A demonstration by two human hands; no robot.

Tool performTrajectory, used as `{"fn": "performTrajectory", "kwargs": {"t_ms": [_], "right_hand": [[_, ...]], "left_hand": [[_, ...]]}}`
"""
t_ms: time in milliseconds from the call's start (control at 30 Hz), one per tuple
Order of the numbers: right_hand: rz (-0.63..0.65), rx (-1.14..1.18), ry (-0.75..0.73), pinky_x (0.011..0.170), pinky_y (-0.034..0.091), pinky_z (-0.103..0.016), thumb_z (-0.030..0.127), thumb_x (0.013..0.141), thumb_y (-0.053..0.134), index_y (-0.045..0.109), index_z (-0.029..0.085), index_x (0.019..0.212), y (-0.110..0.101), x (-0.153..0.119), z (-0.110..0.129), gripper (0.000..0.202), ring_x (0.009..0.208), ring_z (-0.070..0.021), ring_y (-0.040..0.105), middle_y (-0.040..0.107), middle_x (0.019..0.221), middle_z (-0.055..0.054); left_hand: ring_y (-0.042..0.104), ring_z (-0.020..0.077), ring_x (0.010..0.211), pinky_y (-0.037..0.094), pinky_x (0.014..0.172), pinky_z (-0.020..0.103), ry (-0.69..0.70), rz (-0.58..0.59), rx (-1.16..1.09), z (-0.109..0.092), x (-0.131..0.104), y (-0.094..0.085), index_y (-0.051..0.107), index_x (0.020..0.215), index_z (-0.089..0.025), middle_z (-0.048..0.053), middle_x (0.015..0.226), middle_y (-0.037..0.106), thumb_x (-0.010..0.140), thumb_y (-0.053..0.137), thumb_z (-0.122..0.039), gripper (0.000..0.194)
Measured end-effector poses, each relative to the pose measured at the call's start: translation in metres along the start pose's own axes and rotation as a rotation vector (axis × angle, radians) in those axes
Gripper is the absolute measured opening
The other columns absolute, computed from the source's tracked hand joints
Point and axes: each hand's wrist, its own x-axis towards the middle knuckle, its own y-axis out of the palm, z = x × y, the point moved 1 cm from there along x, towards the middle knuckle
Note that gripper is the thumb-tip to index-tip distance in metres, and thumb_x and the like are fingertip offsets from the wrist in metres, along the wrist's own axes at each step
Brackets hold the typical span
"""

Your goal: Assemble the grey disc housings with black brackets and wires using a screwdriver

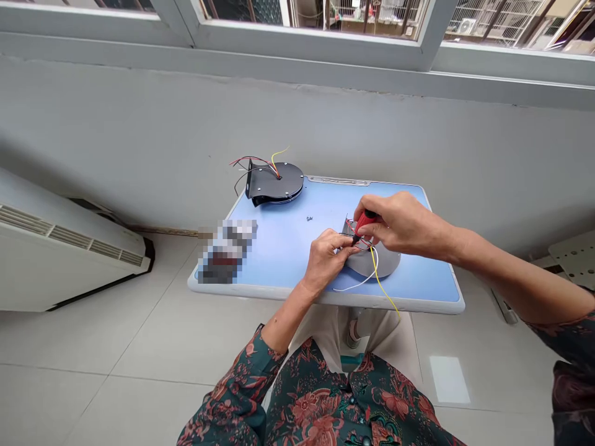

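My right hand (393,220) is closed round a red screwdriver (361,225) with a black end, its shaft pointing down at a round grey plate unit (388,266) on the small table. My left hand (328,257) has its fingertips pinched together by the screwdriver's tip, over the unit's left edge. What those fingers hold is hidden. A yellow wire (382,285) and a white wire (351,288) trail from the unit toward me, the yellow one hanging past the table's front edge. Thin red and black wires lie around my fingers.
A second round black unit (286,179) with a bracket and loose wires stands at the table's back left. Several small screws (309,218) lie mid-table on the blue top (279,248). A blurred patch (227,251) covers something at the left edge. A wall (297,130) rises behind.
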Motion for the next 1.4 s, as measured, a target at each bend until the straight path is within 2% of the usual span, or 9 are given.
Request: {"fn": "performTrajectory", "kwargs": {"t_ms": [133, 200, 333, 533, 667, 800, 1100, 1267, 1400], "right_hand": [[0.006, -0.128, -0.096, 0.060, 0.030, -0.026, 0.015, 0.090, 0.053, 0.066, 0.016, 0.100, 0.004, -0.001, 0.009, 0.016, 0.065, -0.0130, 0.052, 0.068, 0.077, -0.004], [0.050, -0.273, -0.147, 0.059, 0.026, -0.028, 0.014, 0.090, 0.052, 0.066, 0.016, 0.094, 0.001, 0.001, 0.015, 0.015, 0.063, -0.0132, 0.048, 0.067, 0.076, -0.006], [0.189, -0.612, -0.255, 0.059, 0.019, -0.032, 0.011, 0.086, 0.051, 0.062, 0.015, 0.078, -0.002, 0.005, 0.026, 0.014, 0.057, -0.0134, 0.041, 0.062, 0.069, -0.007], [0.322, -0.695, -0.297, 0.059, 0.019, -0.033, 0.009, 0.086, 0.049, 0.061, 0.015, 0.098, -0.005, 0.009, 0.039, 0.018, 0.056, -0.0159, 0.039, 0.060, 0.066, -0.006], [0.304, -0.646, -0.210, 0.059, 0.022, -0.032, 0.011, 0.086, 0.048, 0.058, 0.012, 0.107, 0.004, 0.007, 0.048, 0.023, 0.059, -0.0183, 0.045, 0.062, 0.069, -0.009], [0.202, -0.575, 0.057, 0.056, 0.024, -0.032, 0.017, 0.089, 0.047, 0.059, 0.010, 0.105, 0.013, 0.000, 0.052, 0.021, 0.063, -0.0213, 0.051, 0.064, 0.073, -0.013], [0.073, -0.418, 0.337, 0.056, 0.029, -0.031, 0.029, 0.095, 0.046, 0.069, 0.012, 0.088, 0.009, 0.002, 0.043, 0.029, 0.068, -0.0217, 0.057, 0.064, 0.074, -0.014], [0.081, -0.474, 0.352, 0.056, 0.029, -0.031, 0.039, 0.098, 0.045, 0.069, 0.013, 0.088, 0.003, -0.004, 0.040, 0.036, 0.068, -0.0221, 0.057, 0.063, 0.071, -0.013], [0.116, -0.469, 0.229, 0.057, 0.029, -0.031, 0.038, 0.099, 0.046, 0.062, 0.012, 0.109, 0.000, -0.012, 0.038, 0.032, 0.066, -0.0213, 0.055, 0.064, 0.076, -0.011]], "left_hand": [[0.064, 0.0180, 0.092, 0.052, 0.081, 0.030, -0.168, -0.086, -0.075, 0.004, -0.007, -0.006, 0.072, 0.096, -0.021, 0.006, 0.102, 0.072, 0.098, 0.058, -0.035, 0.020], [0.062, 0.0165, 0.079, 0.049, 0.071, 0.028, -0.337, -0.068, -0.003, 0.007, -0.005, -0.009, 0.067, 0.093, -0.020, 0.004, 0.090, 0.070, 0.099, 0.051, -0.039, 0.026], [0.057, 0.0171, 0.065, 0.040, 0.063, 0.027, -0.480, 0.264, 0.291, 0.007, 0.009, -0.013, 0.063, 0.082, -0.020, 0.000, 0.067, 0.064, 0.100, 0.044, -0.041, 0.034], [0.068, 0.0265, 0.085, 0.043, 0.071, 0.030, -0.453, 0.488, 0.528, -0.005, 0.023, -0.012, 0.065, 0.080, -0.020, 0.011, 0.091, 0.075, 0.095, 0.045, -0.029, 0.026], [0.070, 0.0282, 0.088, 0.046, 0.074, 0.032, -0.515, 0.466, 0.580, -0.012, 0.019, -0.008, 0.067, 0.094, -0.020, 0.013, 0.096, 0.077, 0.095, 0.042, -0.023, 0.025], [0.071, 0.0315, 0.094, 0.048, 0.078, 0.034, -0.546, 0.460, 0.625, -0.018, 0.016, -0.006, 0.069, 0.097, -0.020, 0.015, 0.100, 0.078, 0.095, 0.044, -0.026, 0.026], [0.070, 0.0349, 0.110, 0.049, 0.089, 0.039, -0.619, 0.365, 0.661, -0.023, 0.008, 0.002, 0.070, 0.100, -0.016, 0.020, 0.113, 0.075, 0.094, 0.037, -0.020, 0.034], [0.071, 0.0346, 0.108, 0.050, 0.090, 0.039, -0.616, 0.332, 0.630, -0.018, 0.007, 0.004, 0.069, 0.093, -0.017, 0.020, 0.110, 0.076, 0.092, 0.040, -0.022, 0.029], [0.073, 0.0317, 0.098, 0.051, 0.085, 0.036, -0.619, 0.335, 0.552, -0.016, 0.010, 0.001, 0.066, 0.079, -0.020, 0.014, 0.088, 0.078, 0.094, 0.042, -0.032, 0.031]]}}
